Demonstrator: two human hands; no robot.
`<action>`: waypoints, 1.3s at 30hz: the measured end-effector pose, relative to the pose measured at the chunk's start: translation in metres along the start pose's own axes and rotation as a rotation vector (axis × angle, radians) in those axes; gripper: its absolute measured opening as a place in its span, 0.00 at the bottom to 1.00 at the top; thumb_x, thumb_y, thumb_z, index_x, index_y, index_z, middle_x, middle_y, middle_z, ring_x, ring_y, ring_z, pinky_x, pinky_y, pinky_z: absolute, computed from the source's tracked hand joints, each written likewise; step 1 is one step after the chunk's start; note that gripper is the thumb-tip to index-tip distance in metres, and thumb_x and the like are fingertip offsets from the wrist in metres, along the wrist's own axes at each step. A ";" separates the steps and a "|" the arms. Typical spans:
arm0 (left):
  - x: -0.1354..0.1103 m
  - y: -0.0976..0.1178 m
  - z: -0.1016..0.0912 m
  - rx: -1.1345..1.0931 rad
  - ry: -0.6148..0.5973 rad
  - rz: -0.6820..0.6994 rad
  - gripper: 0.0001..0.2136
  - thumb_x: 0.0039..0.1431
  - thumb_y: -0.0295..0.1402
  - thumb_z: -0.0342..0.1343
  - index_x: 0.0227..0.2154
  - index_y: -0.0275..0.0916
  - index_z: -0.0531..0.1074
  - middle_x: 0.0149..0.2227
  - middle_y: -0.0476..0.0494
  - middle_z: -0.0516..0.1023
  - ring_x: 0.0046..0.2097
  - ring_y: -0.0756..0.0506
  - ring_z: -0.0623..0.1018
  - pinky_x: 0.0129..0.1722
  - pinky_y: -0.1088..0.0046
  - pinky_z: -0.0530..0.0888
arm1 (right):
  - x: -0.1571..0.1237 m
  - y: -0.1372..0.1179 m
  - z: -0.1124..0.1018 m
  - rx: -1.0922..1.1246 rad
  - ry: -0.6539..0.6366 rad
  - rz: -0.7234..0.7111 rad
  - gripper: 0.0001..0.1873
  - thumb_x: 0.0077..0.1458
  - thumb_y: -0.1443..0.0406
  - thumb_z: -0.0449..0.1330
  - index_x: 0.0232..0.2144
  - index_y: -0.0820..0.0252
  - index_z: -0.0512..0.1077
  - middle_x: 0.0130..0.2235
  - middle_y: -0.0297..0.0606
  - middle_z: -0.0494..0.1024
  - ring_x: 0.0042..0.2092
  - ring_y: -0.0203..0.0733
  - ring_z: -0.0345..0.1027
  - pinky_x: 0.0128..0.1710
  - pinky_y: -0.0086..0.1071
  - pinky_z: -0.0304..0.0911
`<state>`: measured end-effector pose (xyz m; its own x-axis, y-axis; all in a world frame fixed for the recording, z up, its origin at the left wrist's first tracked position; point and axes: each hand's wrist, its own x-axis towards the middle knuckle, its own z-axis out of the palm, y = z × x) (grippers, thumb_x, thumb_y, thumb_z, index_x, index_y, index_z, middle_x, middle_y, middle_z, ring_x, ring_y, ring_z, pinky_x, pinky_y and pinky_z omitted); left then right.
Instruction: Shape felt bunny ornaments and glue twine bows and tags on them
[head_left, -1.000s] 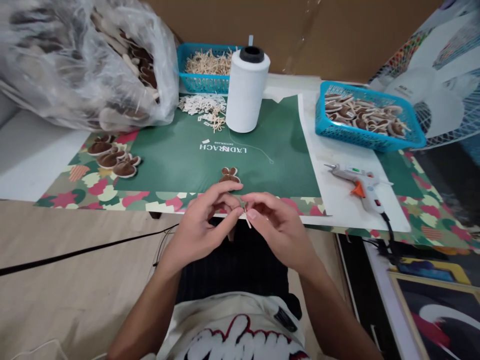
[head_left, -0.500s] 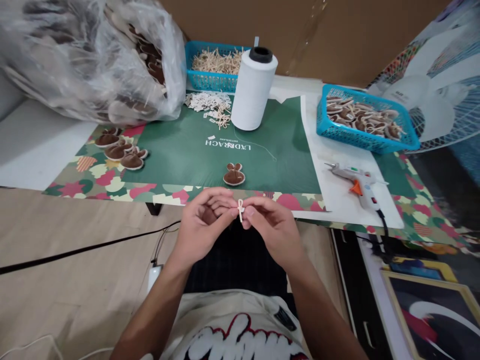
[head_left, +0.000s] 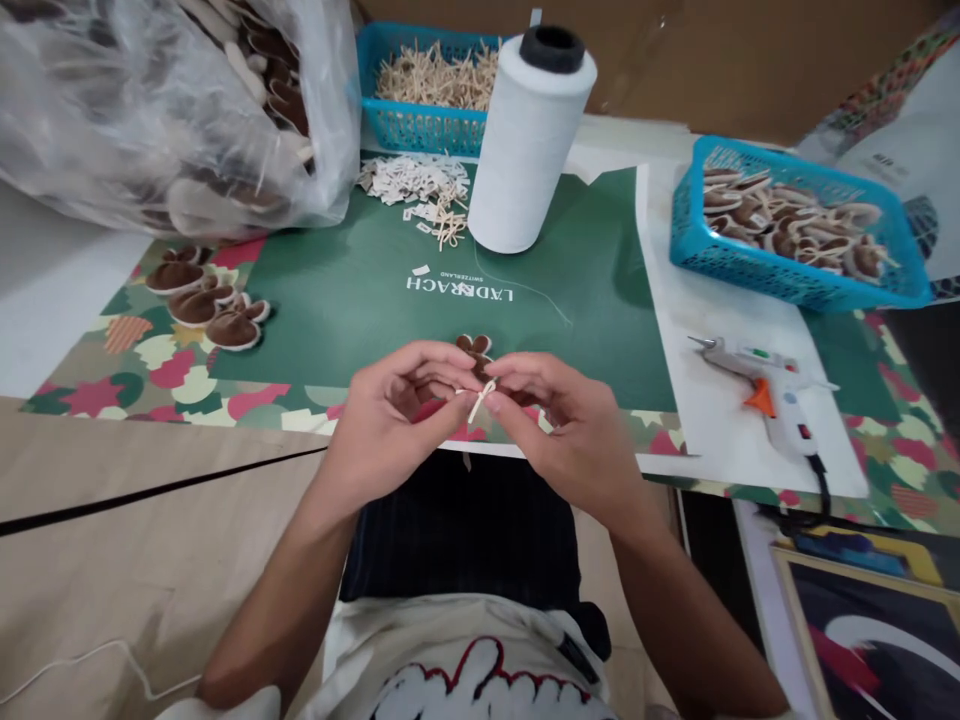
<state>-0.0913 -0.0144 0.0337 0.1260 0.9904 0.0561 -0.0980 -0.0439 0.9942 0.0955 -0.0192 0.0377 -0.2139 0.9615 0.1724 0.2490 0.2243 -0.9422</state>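
Observation:
My left hand (head_left: 390, 415) and my right hand (head_left: 574, 425) meet above the near edge of the low table, fingertips pinched together on a small beige raffia bow (head_left: 481, 398). Just behind my fingers a brown bunny-shaped piece (head_left: 473, 346) lies on the green mat (head_left: 360, 290), partly hidden by my hands. A big white thread spool (head_left: 529, 140) stands upright at the back of the mat, with a loose thread trailing toward me.
A hot glue gun (head_left: 765, 385) lies on white paper at the right. Two blue baskets hold brown pieces (head_left: 795, 235) and raffia bows (head_left: 431, 90). A plastic bag (head_left: 165, 100) of pieces fills the left; three brown pieces (head_left: 202, 300) and white tags (head_left: 412, 180) lie nearby.
The view has moved closer to the table. My hands stay together on the bow, now raised in front of the brown bunny piece, and the bow has tilted.

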 end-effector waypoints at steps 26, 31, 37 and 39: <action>0.022 -0.018 0.018 0.180 0.351 0.079 0.05 0.63 0.27 0.68 0.38 0.45 0.83 0.40 0.49 0.84 0.38 0.50 0.83 0.42 0.71 0.85 | 0.057 0.027 -0.009 -0.129 -0.016 0.061 0.05 0.64 0.62 0.66 0.41 0.50 0.82 0.41 0.32 0.86 0.40 0.40 0.79 0.40 0.34 0.76; 0.023 -0.022 0.020 0.182 0.372 0.098 0.05 0.62 0.27 0.68 0.39 0.43 0.83 0.41 0.48 0.84 0.40 0.50 0.83 0.44 0.73 0.85 | 0.056 0.029 -0.010 -0.064 -0.019 0.101 0.05 0.62 0.62 0.68 0.41 0.49 0.83 0.40 0.33 0.86 0.39 0.41 0.80 0.41 0.36 0.77; 0.023 -0.023 0.024 0.166 0.369 0.112 0.06 0.61 0.25 0.67 0.39 0.42 0.83 0.43 0.48 0.82 0.43 0.50 0.83 0.46 0.74 0.84 | 0.057 0.030 -0.009 -0.081 -0.004 0.077 0.05 0.61 0.63 0.68 0.40 0.50 0.82 0.41 0.33 0.86 0.42 0.42 0.81 0.44 0.38 0.78; 0.023 -0.021 0.025 0.182 0.387 0.107 0.06 0.61 0.25 0.68 0.39 0.43 0.83 0.44 0.47 0.82 0.43 0.49 0.83 0.46 0.72 0.84 | 0.056 0.031 -0.008 -0.063 0.000 0.064 0.06 0.61 0.63 0.68 0.42 0.50 0.82 0.40 0.33 0.86 0.41 0.41 0.81 0.44 0.37 0.78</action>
<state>-0.0611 0.0064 0.0162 -0.2580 0.9536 0.1553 0.0895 -0.1364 0.9866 0.0989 0.0431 0.0208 -0.1958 0.9742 0.1123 0.3208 0.1718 -0.9314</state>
